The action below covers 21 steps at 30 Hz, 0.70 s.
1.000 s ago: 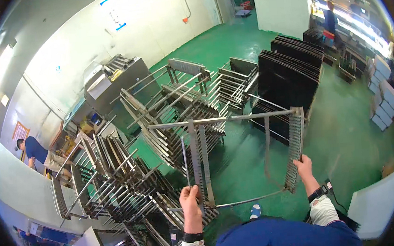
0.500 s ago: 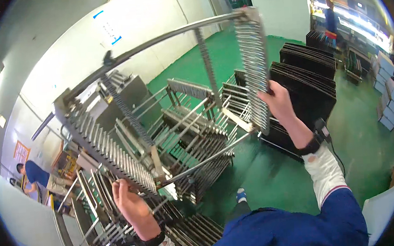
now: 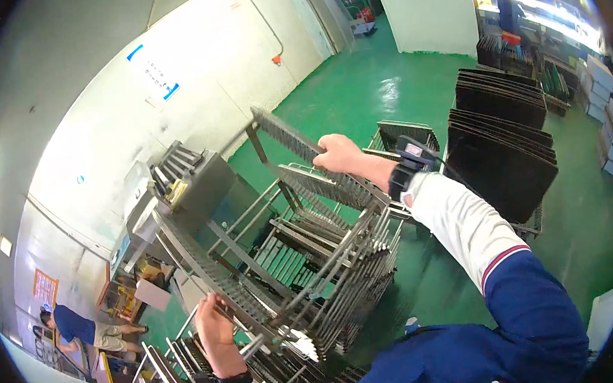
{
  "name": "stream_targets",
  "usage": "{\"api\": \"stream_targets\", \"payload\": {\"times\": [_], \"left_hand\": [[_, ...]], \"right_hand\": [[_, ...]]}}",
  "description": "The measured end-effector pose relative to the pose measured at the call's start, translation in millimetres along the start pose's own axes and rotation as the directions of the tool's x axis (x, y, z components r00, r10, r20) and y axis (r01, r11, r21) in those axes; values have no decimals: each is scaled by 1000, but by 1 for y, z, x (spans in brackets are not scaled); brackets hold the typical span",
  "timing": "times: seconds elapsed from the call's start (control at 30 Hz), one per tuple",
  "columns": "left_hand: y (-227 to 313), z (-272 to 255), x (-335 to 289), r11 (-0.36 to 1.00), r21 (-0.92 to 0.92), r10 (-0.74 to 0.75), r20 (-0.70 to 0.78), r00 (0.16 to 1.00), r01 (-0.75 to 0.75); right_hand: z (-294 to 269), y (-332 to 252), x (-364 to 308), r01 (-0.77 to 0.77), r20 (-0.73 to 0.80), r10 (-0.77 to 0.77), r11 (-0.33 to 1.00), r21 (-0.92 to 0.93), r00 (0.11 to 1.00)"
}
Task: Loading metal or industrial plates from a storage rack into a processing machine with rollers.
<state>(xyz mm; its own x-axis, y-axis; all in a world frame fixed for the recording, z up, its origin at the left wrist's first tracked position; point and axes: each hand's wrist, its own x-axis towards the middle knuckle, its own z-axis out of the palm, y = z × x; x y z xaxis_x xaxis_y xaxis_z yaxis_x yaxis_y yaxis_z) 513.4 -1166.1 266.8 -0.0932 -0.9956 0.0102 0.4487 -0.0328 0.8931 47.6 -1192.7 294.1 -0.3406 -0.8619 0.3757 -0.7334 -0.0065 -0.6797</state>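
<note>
Both hands hold a grey metal slotted rack, an open frame with toothed side rails. It lies tilted over a stack of similar metal racks; I cannot tell whether it rests on them. My left hand is closed around the near end of the left rail. My right hand grips the right rail from above, its fingers partly hidden behind it. A dark band sits on each wrist, the right one carrying a small device with a cable.
Black panels stand in rows at right, near pale boxes. More racks are at lower left. A metal cabinet stands by the white wall. One person bends at far left; another stands far back right. The floor is green.
The rack has come down from a raised, upright pose and now lies lower and flatter over the stack. My right hand has moved left, and my left hand slightly right and down.
</note>
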Motion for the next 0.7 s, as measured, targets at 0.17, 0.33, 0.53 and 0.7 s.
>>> {"api": "stream_targets", "payload": {"times": [0.17,0.33,0.53,0.7], "left_hand": [[-1,20,9,981,137,-136,-17,991,137],[-1,32,9,922,384,-66,36,997,47],[-5,50,15,914,402,-55,15,998,44],[-29,65,19,840,532,-129,9,992,104]], "right_hand": [[53,26,55,-74,142,95,986,-147,985],[69,42,52,-31,205,61,989,-144,977],[66,64,57,-80,309,107,992,-98,945],[71,103,34,-136,252,138,990,-26,958]]}}
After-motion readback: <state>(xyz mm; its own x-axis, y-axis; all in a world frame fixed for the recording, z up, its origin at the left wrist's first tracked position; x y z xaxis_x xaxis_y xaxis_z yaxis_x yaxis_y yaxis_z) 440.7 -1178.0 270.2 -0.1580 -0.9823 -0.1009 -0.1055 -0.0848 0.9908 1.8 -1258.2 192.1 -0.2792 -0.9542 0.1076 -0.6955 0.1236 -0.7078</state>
